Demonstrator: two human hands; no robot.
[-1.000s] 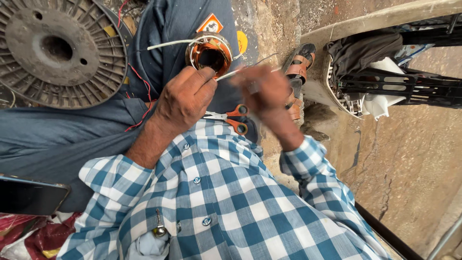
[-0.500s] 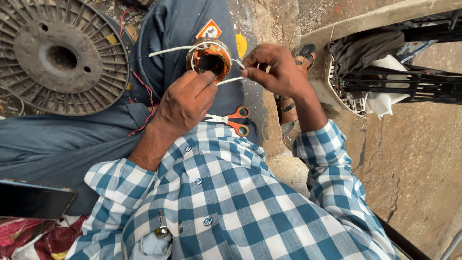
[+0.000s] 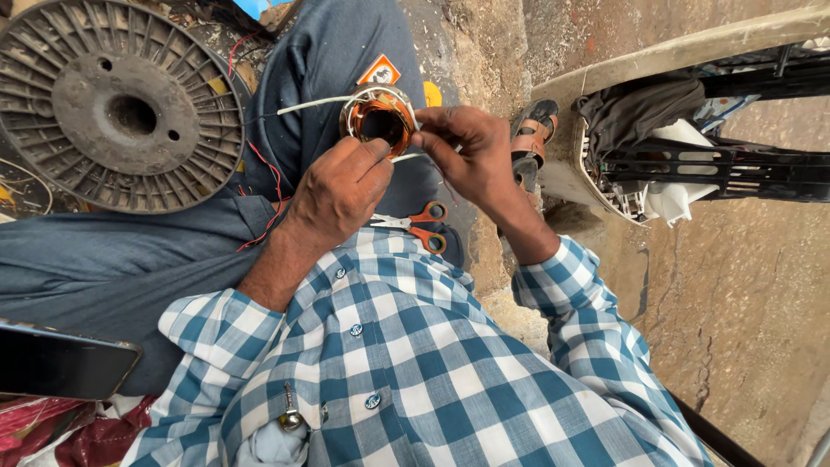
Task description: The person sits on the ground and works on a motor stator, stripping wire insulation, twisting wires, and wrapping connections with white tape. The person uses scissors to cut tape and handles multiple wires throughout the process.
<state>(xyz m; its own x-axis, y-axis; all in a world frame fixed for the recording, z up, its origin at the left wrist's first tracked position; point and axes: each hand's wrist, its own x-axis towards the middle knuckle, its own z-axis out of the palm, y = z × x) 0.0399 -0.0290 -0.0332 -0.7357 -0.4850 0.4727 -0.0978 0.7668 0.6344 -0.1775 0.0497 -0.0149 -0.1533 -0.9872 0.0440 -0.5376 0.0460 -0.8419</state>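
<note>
Rough concrete floor lay around the seated person's lap, orange scissors just below the hands. Left hand gripped the copper coil; right hand pinched its white sleeved lead beside it. Best kept taut, coil steady.

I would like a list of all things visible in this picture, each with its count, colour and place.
copper wire coil: one, orange-brown, on the lap, held by both hands
white sleeved wire: one, white, running left from the coil
scissors: one, orange handles, on the lap below the hands
ribbed round disc: one, grey, upper left
phone: one, black, lower left
sandal: one, black and orange, right of the hands
black frame with white cloth: one, upper right
checked shirt: one, blue and white, bottom centre
left hand: on the coil's lower edge
right hand: fingers pinching the coil's right edge
</note>
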